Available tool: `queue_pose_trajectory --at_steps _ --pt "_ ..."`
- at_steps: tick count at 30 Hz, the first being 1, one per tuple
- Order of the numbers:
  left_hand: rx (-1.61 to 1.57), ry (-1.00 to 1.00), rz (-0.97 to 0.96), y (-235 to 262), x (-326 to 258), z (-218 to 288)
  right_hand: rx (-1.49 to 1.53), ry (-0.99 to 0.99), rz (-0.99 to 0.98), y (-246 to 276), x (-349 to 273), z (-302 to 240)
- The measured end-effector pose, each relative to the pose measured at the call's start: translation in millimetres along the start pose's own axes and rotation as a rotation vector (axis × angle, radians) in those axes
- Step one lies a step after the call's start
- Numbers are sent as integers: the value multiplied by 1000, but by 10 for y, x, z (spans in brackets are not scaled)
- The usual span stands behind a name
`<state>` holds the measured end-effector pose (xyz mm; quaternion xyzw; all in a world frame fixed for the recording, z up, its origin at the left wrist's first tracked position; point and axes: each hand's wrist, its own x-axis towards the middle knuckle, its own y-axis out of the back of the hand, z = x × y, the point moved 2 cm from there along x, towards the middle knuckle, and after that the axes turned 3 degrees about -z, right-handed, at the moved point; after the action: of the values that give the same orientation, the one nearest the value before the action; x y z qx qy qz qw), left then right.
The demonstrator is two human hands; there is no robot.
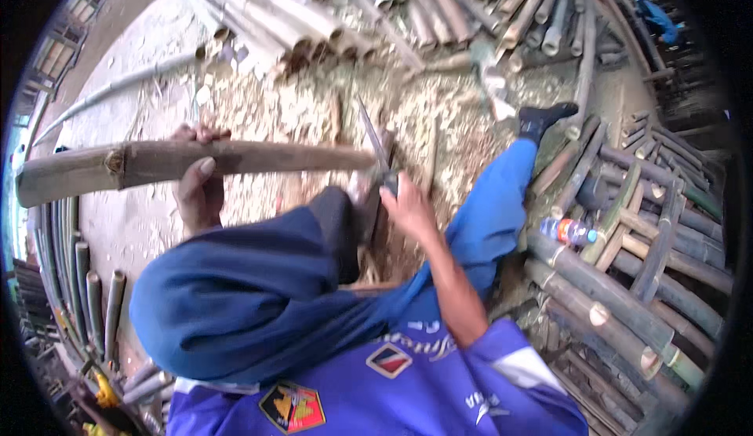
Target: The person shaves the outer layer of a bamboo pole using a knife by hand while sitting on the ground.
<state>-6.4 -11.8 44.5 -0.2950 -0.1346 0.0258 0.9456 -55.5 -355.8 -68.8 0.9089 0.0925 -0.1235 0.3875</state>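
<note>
A long, wide strip of split bamboo (157, 161) lies level across the left half of the view, with a node near its broad left end. My left hand (200, 181) is closed around it, the thumb on the near side and the fingers over the far edge. My right hand (409, 207) grips the dark handle of a long-bladed knife (372, 134), whose blade points away from me. Beside the knife is the strip's narrow right end; whether the blade touches it I cannot tell. Under that end stands a wooden block, partly hidden by my dark-covered foot.
Pale wood shavings (274, 106) cover the ground ahead. Cut bamboo poles (314, 20) are piled along the far side, and more poles (90, 295) stand at the left. On the right, a bamboo frame (604, 279) carries a plastic bottle (566, 230). My blue-trousered leg (494, 200) stretches forward.
</note>
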Motion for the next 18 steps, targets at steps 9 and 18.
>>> queue_pose_trajectory --at_steps 9,18 --pt "-209 -226 478 -93 230 63 158 -19 284 456 -419 318" --pt "31 241 1082 1256 -788 -581 101 -105 204 389 -235 62"
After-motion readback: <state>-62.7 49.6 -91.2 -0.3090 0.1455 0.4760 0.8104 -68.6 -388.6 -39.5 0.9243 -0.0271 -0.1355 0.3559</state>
